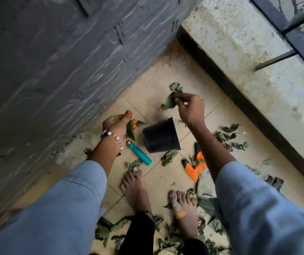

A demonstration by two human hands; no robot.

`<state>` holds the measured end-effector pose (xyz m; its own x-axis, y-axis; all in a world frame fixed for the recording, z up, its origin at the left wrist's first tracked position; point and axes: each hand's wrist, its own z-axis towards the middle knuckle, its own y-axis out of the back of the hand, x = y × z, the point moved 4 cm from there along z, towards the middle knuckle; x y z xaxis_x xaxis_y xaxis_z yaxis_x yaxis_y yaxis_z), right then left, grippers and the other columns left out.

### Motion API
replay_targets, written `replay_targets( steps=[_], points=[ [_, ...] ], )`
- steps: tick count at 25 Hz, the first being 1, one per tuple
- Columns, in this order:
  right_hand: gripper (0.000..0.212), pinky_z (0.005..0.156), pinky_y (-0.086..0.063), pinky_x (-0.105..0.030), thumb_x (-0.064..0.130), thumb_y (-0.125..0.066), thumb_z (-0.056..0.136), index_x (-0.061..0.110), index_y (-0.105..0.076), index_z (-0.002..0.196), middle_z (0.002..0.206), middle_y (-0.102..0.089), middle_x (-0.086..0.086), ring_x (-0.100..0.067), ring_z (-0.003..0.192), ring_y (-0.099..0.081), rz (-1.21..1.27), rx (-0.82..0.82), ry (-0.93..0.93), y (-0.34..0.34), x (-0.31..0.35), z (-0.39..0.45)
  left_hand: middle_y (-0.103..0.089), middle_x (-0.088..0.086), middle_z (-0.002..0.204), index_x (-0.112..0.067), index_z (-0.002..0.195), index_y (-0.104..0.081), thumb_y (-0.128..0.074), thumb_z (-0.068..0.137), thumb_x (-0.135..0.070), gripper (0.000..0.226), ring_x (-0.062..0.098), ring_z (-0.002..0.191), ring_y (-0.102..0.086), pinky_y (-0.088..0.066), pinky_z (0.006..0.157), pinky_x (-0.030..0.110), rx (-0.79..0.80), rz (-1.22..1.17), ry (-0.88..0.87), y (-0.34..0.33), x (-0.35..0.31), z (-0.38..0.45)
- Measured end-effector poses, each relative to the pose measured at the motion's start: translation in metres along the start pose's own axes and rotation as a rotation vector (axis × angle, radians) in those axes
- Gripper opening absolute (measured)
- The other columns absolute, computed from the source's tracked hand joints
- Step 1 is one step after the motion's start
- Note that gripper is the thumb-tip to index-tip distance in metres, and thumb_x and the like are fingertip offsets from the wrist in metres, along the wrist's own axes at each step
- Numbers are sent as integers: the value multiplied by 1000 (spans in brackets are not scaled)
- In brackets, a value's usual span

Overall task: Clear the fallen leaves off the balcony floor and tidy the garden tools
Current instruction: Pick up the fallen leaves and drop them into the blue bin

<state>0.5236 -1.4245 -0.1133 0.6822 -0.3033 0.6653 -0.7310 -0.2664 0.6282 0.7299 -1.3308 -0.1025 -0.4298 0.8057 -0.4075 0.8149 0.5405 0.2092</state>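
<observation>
Head view: right hand (190, 107) pinches crumpled leaves (171, 100) above the tipped black pot (161, 136). Left hand (119, 124) holds a leaf (130, 130) in curled fingers. Teal-handled tool (140, 153) and orange glove (195, 167) lie on the tiled floor (158, 179) among scattered leaves.

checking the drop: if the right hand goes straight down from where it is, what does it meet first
Probably the black pot lying on its side just under the right hand, which pinches leaves; depth is hard to judge.

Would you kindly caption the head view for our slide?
Both hands, left and right, pinch leaves above a tipped black pot.
</observation>
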Motion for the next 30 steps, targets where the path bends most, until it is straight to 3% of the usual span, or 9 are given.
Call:
replay_targets(
  steps=[2, 4, 6, 9, 14, 17, 20, 25, 30],
  points=[
    [23, 94, -48, -23, 8, -58, 92, 12, -70, 110, 114, -69, -1, -10, 104, -62, 168, 142, 67, -6, 30, -26, -71, 14, 86, -9, 87, -69, -72, 83, -39, 31, 13, 58, -62, -53, 57, 28, 16, -9, -24, -6, -4, -5],
    [22, 88, -46, -17, 11, -55, 93, 13, -70, 110, 113, -69, -1, -13, 104, -60, 107, 335, 242, -20, 59, -53, -72, 13, 100, -12, 106, -68, -72, 57, -75, 79, 21, 82, -70, -58, 70, 37, 66, -23, 37, -13, -5, -10],
    [27, 88, -45, -34, 15, -48, 91, 15, -67, 110, 108, -67, -4, -22, 105, -56, -75, 455, 424, -34, 75, -70, -71, 7, 109, -18, 115, -65, -63, 45, -90, 101, 26, 98, -69, -55, 86, 46, 164, 13, 108, -17, -4, -13],
    [35, 96, -31, -54, 16, -43, 88, 20, -59, 119, 116, -56, -5, -24, 121, -41, -298, 623, 451, -42, 87, -80, -72, 6, 103, -16, 94, -72, -65, 78, -62, 49, 23, 97, -68, -54, 89, 41, 236, -1, 71, -15, -13, -25],
    [50, 103, -35, -46, -5, -45, 85, 25, -66, 119, 124, -61, -1, -17, 123, -47, -141, 787, 403, -24, 90, -74, -69, 11, 77, -3, 84, -70, -79, 77, -23, 23, 21, 64, -60, -50, 57, 27, 108, -28, -1, 1, -5, -21],
    [39, 96, -50, -33, -11, -45, 85, 16, -73, 91, 108, -70, 0, -10, 106, -60, 287, 402, 31, 4, 59, -48, -68, 16, 80, 4, 102, -64, -78, 78, -13, 32, 14, 47, -53, -36, 38, 19, 81, -16, 7, 6, 0, -17],
    [32, 95, -49, -34, -4, -48, 85, 13, -70, 103, 115, -66, -9, -18, 106, -59, -77, 3, -200, 21, -8, -20, -67, 11, 73, 9, 118, -56, -73, 82, -9, 43, 14, 47, -54, -41, 41, 20, 93, -64, 26, 14, 8, -11],
    [66, 110, -34, -44, 5, -53, 87, 28, -33, 146, 152, -17, -23, -42, 133, -32, -628, 612, -208, -17, -81, -26, -66, 13, 65, 4, 76, -62, -66, 87, -3, 14, 19, 49, -61, -53, 53, 29, 71, -96, 55, 20, 25, -8],
    [68, 106, -38, -44, -1, -45, 88, 14, -21, 150, 159, -5, -16, -42, 130, -38, -649, 564, -173, -34, -94, -30, -68, 13, 67, 4, 77, -61, -64, 87, 0, 12, 15, 49, -58, -47, 44, 20, 23, -98, 54, 32, 39, -3]
  ],
)
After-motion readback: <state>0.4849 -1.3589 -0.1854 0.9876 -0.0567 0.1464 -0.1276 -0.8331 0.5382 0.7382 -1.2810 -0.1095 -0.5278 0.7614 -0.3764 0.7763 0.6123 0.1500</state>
